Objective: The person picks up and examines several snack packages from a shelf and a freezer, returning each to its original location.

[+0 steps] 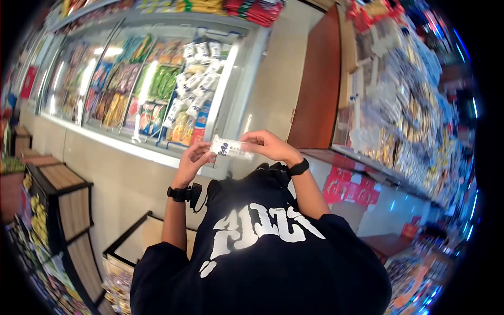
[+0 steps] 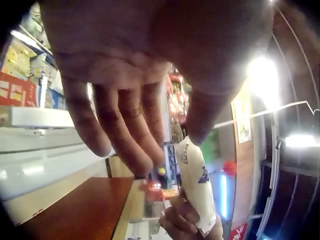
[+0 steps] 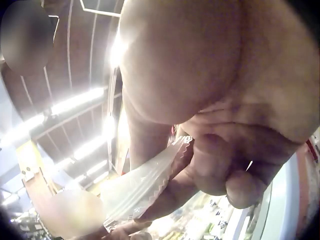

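The person is standing in a shop aisle, holding a small white packet up at chest height w/ both hands, in front of a glass-door freezer full of packaged goods. The left hand is pinching the packet's left end betw. thumb & fingertips; the left wrist view is showing its thumb on one end of the packet while the other fingers are hanging loosely spread, not wrapped round it. The right hand is pinching the right end from above, fingers curled over the top; the right wrist view is showing its crimped, zig-zag seal sticking out from the fingers. So the packet is hanging in the air betw. the two hands, touching nothing else, roughly level. A black sleeve & shirt w/ white print are filling the lower part of the head view, w/ hanging snack bags on racks to the right. Risk, as a judgement: both grips are fingertip-only on slick film, so a pull apart could be slipping one end free & dropping the packet to the floor; a hard tug at the seal could be ripping it unevenly & spilling the contents.
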